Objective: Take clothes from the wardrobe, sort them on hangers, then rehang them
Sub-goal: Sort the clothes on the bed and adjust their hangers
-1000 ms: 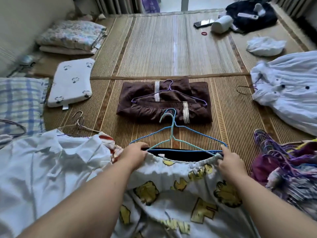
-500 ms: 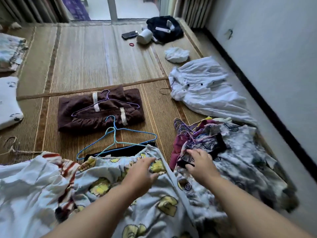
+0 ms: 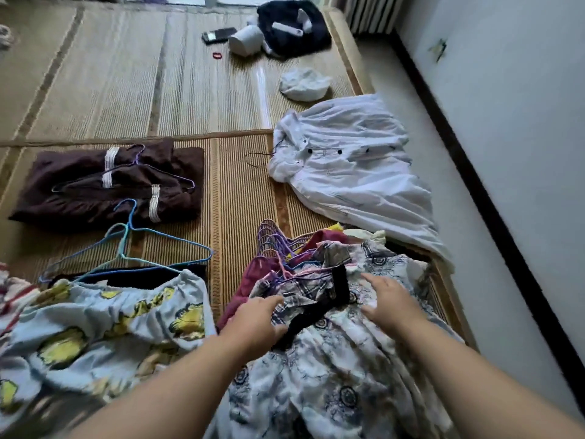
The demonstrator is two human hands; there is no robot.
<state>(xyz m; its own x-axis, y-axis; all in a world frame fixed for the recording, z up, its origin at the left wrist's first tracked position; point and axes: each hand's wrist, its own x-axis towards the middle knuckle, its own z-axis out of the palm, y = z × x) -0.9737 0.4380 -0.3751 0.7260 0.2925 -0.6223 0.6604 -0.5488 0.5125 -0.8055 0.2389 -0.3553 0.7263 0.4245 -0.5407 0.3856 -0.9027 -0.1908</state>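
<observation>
The patterned garment [image 3: 332, 375], white with dark round prints, lies on top of a heap of clothes at the near right of the woven mat floor [image 3: 126, 74]. Both hands rest on it. The left hand [image 3: 253, 321] lies with fingers fairly straight on a checked fold beside a black strap [image 3: 340, 283], and the right hand [image 3: 389, 302] is spread flat, fingers wide, gripping nothing. Just beyond the heap a bunch of purple hangers [image 3: 272, 242] sticks out above a maroon cloth [image 3: 253, 274]. To the left lie cartoon-print shorts [image 3: 126, 318] with a blue hanger [image 3: 126, 245] at their waistband. Farther off are a folded brown garment [image 3: 110, 182] and a white shirt [image 3: 348, 166] near the wall.
</observation>
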